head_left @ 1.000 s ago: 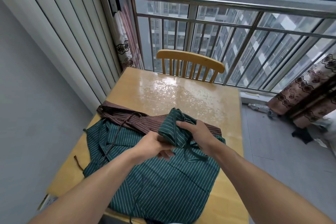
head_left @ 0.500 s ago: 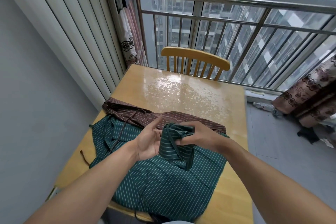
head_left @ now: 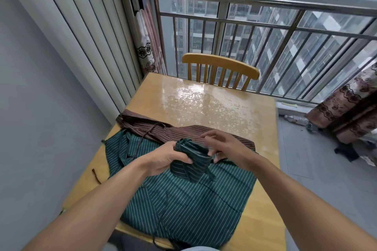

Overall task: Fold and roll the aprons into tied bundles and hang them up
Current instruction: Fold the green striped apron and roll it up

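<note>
Since half a second ago the left hand (head_left: 163,159) has closed round the rolled green bundle (head_left: 190,161), where before its palm stood open beside it; its fingers and thumb now curl over the bundle's left end, holding it above the flat green striped apron (head_left: 183,206); the right hand (head_left: 226,146) sits at the bundle's right end, upper fingers loosely spread, lower fingertips at a dark tie (head_left: 210,173), though I cannot tell whether they pinch it; behind lies the brown striped apron (head_left: 183,130) on the wooden table (head_left: 204,100), a wooden chair (head_left: 220,67) beyond it.
</note>
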`<state>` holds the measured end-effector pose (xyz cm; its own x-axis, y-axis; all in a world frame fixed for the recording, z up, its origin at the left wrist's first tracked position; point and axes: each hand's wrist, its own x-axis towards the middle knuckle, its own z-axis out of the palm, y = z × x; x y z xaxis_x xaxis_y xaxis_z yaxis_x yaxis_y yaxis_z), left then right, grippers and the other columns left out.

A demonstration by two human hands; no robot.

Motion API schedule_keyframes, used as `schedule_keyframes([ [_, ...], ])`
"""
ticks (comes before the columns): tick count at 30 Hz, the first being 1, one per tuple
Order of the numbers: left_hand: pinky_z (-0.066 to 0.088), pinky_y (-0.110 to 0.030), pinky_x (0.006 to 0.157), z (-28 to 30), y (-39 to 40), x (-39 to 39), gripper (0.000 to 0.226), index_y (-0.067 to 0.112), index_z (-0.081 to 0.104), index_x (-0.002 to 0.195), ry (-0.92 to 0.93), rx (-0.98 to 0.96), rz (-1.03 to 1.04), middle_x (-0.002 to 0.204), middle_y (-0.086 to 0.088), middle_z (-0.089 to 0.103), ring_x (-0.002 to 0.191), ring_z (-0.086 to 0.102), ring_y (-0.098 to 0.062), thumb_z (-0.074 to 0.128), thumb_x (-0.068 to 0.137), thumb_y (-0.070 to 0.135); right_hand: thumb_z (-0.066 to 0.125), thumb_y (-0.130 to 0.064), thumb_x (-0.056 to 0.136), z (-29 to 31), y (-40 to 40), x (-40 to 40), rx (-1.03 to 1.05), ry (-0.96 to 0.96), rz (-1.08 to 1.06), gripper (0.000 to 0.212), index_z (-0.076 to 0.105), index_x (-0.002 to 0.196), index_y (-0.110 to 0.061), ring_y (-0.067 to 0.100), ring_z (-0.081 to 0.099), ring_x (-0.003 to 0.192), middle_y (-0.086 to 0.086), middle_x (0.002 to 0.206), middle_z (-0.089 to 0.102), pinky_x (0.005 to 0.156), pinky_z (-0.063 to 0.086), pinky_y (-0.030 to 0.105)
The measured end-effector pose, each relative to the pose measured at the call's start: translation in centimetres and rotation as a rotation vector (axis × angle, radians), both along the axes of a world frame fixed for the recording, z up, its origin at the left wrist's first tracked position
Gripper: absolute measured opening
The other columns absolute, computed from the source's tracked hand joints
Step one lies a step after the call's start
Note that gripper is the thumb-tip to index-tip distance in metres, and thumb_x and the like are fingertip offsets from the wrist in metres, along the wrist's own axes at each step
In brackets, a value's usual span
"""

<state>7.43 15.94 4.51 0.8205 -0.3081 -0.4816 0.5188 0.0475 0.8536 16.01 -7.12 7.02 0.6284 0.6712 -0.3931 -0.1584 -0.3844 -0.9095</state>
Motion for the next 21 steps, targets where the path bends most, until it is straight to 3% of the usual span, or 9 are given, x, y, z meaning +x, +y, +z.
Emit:
schedule_keyframes([
  [2,0.049,-0.045,0.105,0.5,0.4,-0.1,0.036,-0.007,0.063,0.124,-0.017,0.014,-0.079,0.127,-0.027,0.066,0.120,0.064,-0.041,0.068,0.088,-0.004,0.056,-0.039,0.103,-0.4,-0.3,0.5,-0.056,-0.072,-0.025,0.035,0.055,0.136,-0.031,0.011,0.069,0.102,-0.005,0.124,0.068,0.097,0.056,0.043],
  [4,0.050,-0.042,0.104,1.1,0.2,-0.3,0.037,-0.007,0.063,0.124,-0.043,0.023,-0.130,0.127,-0.027,0.066,0.119,0.064,-0.038,0.066,0.087,-0.010,0.055,-0.011,0.101,-0.9,-0.2,0.6,-0.108,-0.075,0.109,0.051,0.049,0.144,-0.039,0.005,0.063,0.118,-0.013,0.135,0.062,0.104,0.051,0.038],
  [6,0.049,-0.042,0.106,1.6,0.1,-0.3,0.042,-0.005,0.062,0.125,-0.061,0.011,-0.150,0.129,-0.028,0.065,0.119,0.064,-0.037,0.066,0.083,-0.011,0.058,-0.004,0.095,-1.1,0.2,0.0,-0.172,-0.053,0.242,0.063,0.048,0.145,-0.040,0.003,0.056,0.125,-0.016,0.139,0.059,0.102,0.046,0.030],
  [8,0.048,-0.045,0.107,2.1,0.1,-0.2,0.045,-0.005,0.061,0.125,-0.067,0.009,-0.163,0.129,-0.031,0.063,0.119,0.063,-0.036,0.066,0.080,-0.008,0.065,-0.011,0.095,-2.0,0.6,-0.5,-0.182,-0.063,0.299,0.048,0.057,0.138,-0.032,0.005,0.059,0.123,-0.012,0.136,0.063,0.099,0.046,0.028],
  [11,0.046,-0.050,0.106,2.3,0.6,-0.1,0.049,-0.011,0.055,0.127,-0.061,-0.011,-0.188,0.128,-0.033,0.062,0.117,0.062,-0.037,0.064,0.079,-0.007,0.071,-0.023,0.096,-3.6,0.7,-1.2,-0.136,-0.102,0.202,0.015,0.067,0.109,-0.016,0.013,0.071,0.105,-0.001,0.111,0.075,0.100,0.053,0.040],
  [15,0.050,-0.041,0.101,2.4,1.1,-0.5,0.055,-0.010,0.054,0.132,-0.049,-0.047,-0.187,0.125,-0.023,0.066,0.116,0.064,-0.034,0.063,0.078,-0.009,0.077,-0.031,0.088,-3.0,0.3,-1.2,-0.077,-0.159,-0.067,0.014,0.072,0.092,-0.019,0.008,0.072,0.086,-0.007,0.091,0.077,0.092,0.056,0.037],
  [18,0.050,-0.040,0.103,2.3,1.1,-0.6,0.055,-0.003,0.059,0.132,-0.065,-0.011,-0.176,0.126,-0.021,0.068,0.118,0.065,-0.033,0.065,0.077,-0.009,0.079,-0.038,0.084,-2.6,-0.1,-0.7,-0.104,-0.254,-0.182,0.010,0.075,0.091,-0.032,0.000,0.069,0.089,-0.014,0.095,0.075,0.091,0.056,0.034],
  [21,0.050,-0.036,0.102,2.4,1.0,-0.8,0.059,0.001,0.058,0.136,-0.070,0.058,-0.181,0.129,-0.020,0.068,0.122,0.065,-0.032,0.067,0.078,-0.007,0.075,-0.036,0.091,-2.2,0.0,-0.5,-0.134,-0.385,-0.145,0.026,0.066,0.111,-0.049,-0.006,0.060,0.108,-0.023,0.121,0.065,0.100,0.051,0.033],
])
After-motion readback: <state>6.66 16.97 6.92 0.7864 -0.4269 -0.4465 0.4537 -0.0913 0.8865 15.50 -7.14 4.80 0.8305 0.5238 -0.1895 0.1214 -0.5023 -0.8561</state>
